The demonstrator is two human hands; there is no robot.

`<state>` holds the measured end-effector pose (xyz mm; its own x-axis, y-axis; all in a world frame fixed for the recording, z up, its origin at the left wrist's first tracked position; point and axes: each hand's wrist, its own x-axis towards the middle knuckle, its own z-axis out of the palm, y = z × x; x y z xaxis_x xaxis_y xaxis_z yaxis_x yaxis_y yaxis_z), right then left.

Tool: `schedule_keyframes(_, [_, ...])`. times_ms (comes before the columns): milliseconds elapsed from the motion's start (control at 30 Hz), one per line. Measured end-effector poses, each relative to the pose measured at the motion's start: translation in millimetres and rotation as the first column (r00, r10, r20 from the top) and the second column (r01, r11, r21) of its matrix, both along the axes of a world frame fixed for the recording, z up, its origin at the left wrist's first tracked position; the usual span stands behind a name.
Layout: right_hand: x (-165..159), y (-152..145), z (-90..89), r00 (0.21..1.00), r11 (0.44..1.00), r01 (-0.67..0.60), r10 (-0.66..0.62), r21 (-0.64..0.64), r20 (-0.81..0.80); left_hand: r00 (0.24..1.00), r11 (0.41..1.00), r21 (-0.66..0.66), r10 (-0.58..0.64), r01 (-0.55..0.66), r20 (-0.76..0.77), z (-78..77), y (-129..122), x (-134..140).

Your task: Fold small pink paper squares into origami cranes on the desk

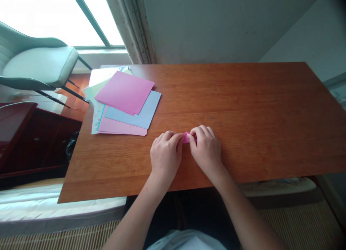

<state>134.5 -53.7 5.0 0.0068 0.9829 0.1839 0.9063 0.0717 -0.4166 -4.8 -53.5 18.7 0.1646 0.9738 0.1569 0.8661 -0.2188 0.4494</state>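
Near the front edge of the wooden table (243, 109), a small folded piece of bright pink paper (186, 137) shows between my two hands. My left hand (167, 152) pinches its left side with thumb and forefinger. On the right side, my right hand (205, 148) grips it the same way, its thumb lying over the paper. Much of the paper is covered by my fingers, so its full shape is hidden.
At the table's left end lies a loose pile of paper: pink sheets (125, 91), a blue sheet (146, 111) and light pink sheets (121, 128). Beyond that end stands a pale chair (40, 64) by the window. A curtain (132, 26) hangs behind the table.
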Motion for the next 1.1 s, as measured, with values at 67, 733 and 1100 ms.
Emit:
schedule_keyframes(67, [-1.0, 0.2, -0.4, 1.000, 1.000, 0.006, -0.006, -0.002, 0.012, 1.000, 1.000, -0.012, -0.002, 0.002, -0.002, 0.7, 0.7, 0.2])
schedule_keyframes(733, [-2.4, -1.3, -2.3, 0.999, 0.999, 0.012, -0.013, 0.030, 0.037, 0.992, 0.997, 0.072, -0.019, 0.028, -0.121, -6.7, -3.7, 3.8])
schedule_keyframes(1100, [-1.9, -1.4, -1.9, 0.999, 1.000, 0.007, -0.008, 0.014, 0.042, 0.993, 0.997, 0.064, -0.023, 0.030, -0.113, -7.2, -2.7, 3.1])
